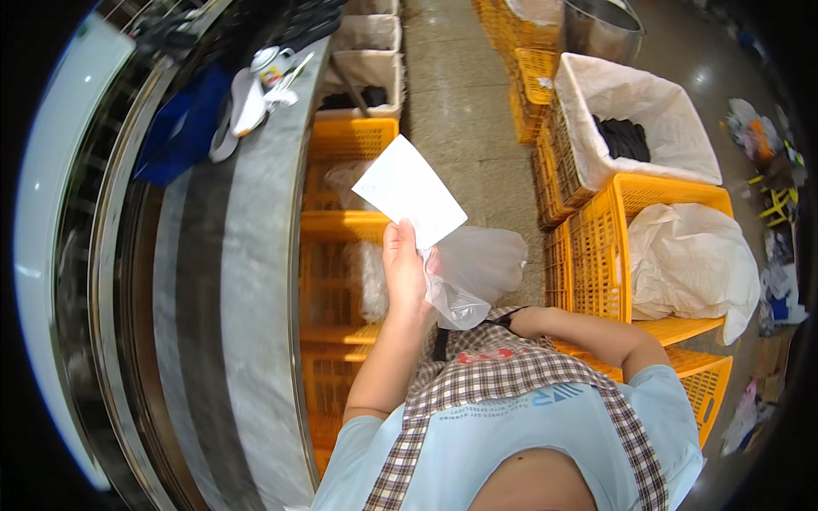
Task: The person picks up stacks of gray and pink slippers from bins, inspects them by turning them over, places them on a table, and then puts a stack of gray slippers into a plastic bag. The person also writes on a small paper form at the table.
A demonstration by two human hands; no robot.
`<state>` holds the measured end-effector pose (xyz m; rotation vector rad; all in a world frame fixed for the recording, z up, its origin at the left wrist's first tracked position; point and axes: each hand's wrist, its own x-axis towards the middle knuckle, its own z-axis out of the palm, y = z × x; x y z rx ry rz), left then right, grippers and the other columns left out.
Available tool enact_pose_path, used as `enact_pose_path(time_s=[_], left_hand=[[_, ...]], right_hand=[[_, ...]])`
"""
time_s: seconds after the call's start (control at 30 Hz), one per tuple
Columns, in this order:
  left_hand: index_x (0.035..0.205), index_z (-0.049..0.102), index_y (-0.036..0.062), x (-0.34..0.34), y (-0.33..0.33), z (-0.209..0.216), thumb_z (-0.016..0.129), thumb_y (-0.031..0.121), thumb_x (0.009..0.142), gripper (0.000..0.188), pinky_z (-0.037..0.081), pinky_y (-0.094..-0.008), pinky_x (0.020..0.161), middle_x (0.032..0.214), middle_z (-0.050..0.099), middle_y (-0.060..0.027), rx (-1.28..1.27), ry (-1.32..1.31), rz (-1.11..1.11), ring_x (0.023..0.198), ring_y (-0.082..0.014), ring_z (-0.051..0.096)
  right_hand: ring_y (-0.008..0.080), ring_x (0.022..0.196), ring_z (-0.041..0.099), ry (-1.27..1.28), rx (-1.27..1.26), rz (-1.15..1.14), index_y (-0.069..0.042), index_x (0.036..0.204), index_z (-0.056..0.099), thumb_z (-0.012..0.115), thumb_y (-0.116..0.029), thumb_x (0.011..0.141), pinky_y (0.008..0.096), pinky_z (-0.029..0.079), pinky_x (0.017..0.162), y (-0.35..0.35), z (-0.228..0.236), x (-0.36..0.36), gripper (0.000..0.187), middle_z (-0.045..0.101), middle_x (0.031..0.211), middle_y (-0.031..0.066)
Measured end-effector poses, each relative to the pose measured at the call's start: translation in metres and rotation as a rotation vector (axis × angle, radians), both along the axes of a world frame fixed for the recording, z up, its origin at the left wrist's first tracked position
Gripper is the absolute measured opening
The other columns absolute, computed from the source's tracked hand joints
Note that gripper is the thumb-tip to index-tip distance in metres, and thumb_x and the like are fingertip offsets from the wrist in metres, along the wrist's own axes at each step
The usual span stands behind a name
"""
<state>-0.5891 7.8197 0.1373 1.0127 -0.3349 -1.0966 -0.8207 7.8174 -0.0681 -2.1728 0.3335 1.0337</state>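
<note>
My left hand [403,271] is closed around a white sheet of paper or card [411,189] and a clear plastic bag [479,271]. The thumb presses on the sheet's lower edge, and the sheet points up and away from me. The bag hangs to the right of the hand, crumpled and see-through. Across my waist lies my right forearm [588,328], with a dark band near its far end. Its hand is out of sight at the checked apron [503,375], so its fingers do not show.
A long grey conveyor or worktop [264,341] runs along my left, carrying a blue cloth [183,128] and a white cup [268,64]. Yellow crates [345,226] stand beside it. On my right are more yellow crates [596,255], one holding a white sack [694,255], and a lined bin [682,119].
</note>
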Motion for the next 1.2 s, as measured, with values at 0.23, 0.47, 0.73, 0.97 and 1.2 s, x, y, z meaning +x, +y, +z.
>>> enact_pose_path(time_s=[0.23, 0.47, 0.73, 0.97, 1.2], left_hand=[[0.100, 0.046, 0.0065, 0.028, -0.160, -0.001, 0.039, 0.025, 0.099, 0.020, 0.033, -0.0220, 0.042, 0.077, 0.056, -0.0036, 0.079, 0.021, -0.203, 0.053, -0.0088, 0.046], [0.103, 0.046, 0.0068, 0.051, -0.312, -0.028, 0.038, 0.024, 0.100, 0.019, 0.034, -0.0226, 0.042, 0.079, 0.056, -0.0035, -0.009, -0.073, -0.199, 0.053, -0.0091, 0.047], [0.108, 0.044, 0.0049, 0.063, -0.489, -0.006, 0.036, 0.023, 0.100, 0.021, 0.042, -0.0259, 0.050, 0.086, 0.053, -0.0054, 0.134, -0.188, 0.105, 0.066, -0.0121, 0.050], [0.107, 0.043, 0.0028, 0.107, -0.646, -0.007, 0.036, 0.022, 0.100, 0.021, 0.046, -0.0280, 0.059, 0.092, 0.053, -0.0078, 0.064, -0.164, 0.175, 0.075, -0.0140, 0.053], [0.112, 0.044, 0.0017, 0.166, -0.842, -0.017, 0.039, 0.018, 0.099, 0.022, 0.050, -0.0336, 0.080, 0.107, 0.057, -0.0110, -0.186, 0.012, -0.042, 0.093, -0.0176, 0.058]], right_hand=[[0.0359, 0.096, 0.057, -0.262, 0.280, -0.447, 0.001, 0.102, 0.060, 0.053, -0.009, 0.079, 0.0416, 0.045, 0.084, -0.128, 0.056, 0.018, 0.026, 0.061, 0.104, 0.0201], [0.0327, 0.101, 0.056, -0.718, -0.103, -1.077, -0.004, 0.109, 0.057, 0.058, -0.025, 0.083, 0.0396, 0.044, 0.086, -0.285, 0.102, 0.062, 0.033, 0.061, 0.106, 0.0154], [0.0368, 0.112, 0.049, -0.779, 0.049, -0.835, 0.003, 0.125, 0.042, 0.073, -0.039, 0.068, 0.0418, 0.042, 0.092, -0.512, 0.161, 0.166, 0.077, 0.051, 0.116, 0.0221], [0.0426, 0.108, 0.050, -1.133, -0.249, -0.773, 0.004, 0.125, 0.034, 0.074, -0.029, 0.067, 0.0445, 0.046, 0.087, -0.652, 0.157, 0.220, 0.078, 0.039, 0.124, 0.0284], [0.0373, 0.086, 0.061, -1.040, -0.285, -0.993, -0.002, 0.104, 0.057, 0.064, -0.016, 0.076, 0.0450, 0.049, 0.071, -0.872, 0.139, 0.275, 0.032, 0.062, 0.088, 0.0145]])
